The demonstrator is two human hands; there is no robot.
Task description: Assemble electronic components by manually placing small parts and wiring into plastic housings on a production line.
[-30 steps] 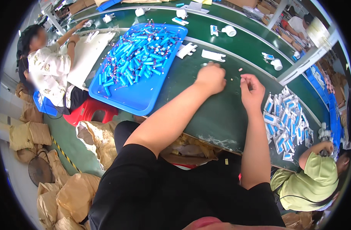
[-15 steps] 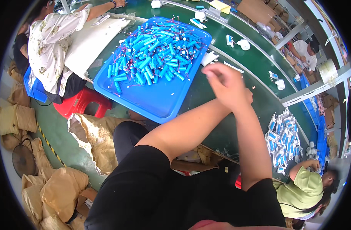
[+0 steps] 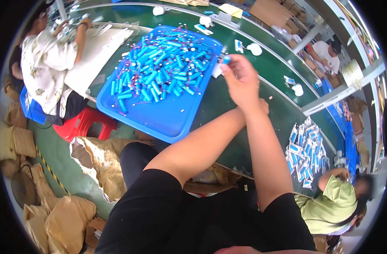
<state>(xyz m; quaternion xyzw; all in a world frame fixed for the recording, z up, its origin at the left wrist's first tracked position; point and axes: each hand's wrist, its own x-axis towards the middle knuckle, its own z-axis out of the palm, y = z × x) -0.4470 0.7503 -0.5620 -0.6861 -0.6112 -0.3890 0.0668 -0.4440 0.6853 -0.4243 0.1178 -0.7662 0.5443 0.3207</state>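
R hand (image 3: 241, 80) is raised over the green bench (image 3: 227, 114) by the right edge of the blue tray (image 3: 159, 122), fingertips pinching a small blue cell (image 3: 226, 59). L hand is hidden behind it, so grip can't be told. With so light a pinch, the cell could slip and drop among the piled cells (image 3: 164, 67), tangling their thin wires.

Head-worn fisheye looks steeply down, close over the green table (image 3: 227, 106) and lap.
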